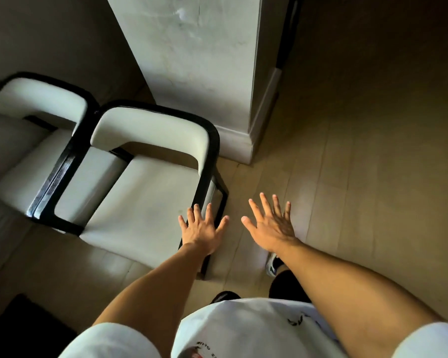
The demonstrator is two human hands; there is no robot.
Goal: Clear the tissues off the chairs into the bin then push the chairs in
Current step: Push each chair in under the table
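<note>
Cream upholstery in black frames marks two chairs side by side: the far chair (23,140) at the left, the near chair (140,192) beside it, close to a pale pillar (199,73). Both seats show no tissues, so the clearing looks done; no bin is in view. Over the near chair's right corner hovers the left hand (202,228), fingers spread and holding nothing. Further right, the right hand (272,226) is likewise splayed and empty above the wooden floor (360,177). Pushing the chairs in seems to remain.

Two chairs (130,182) on wooden floor (360,177)
</note>
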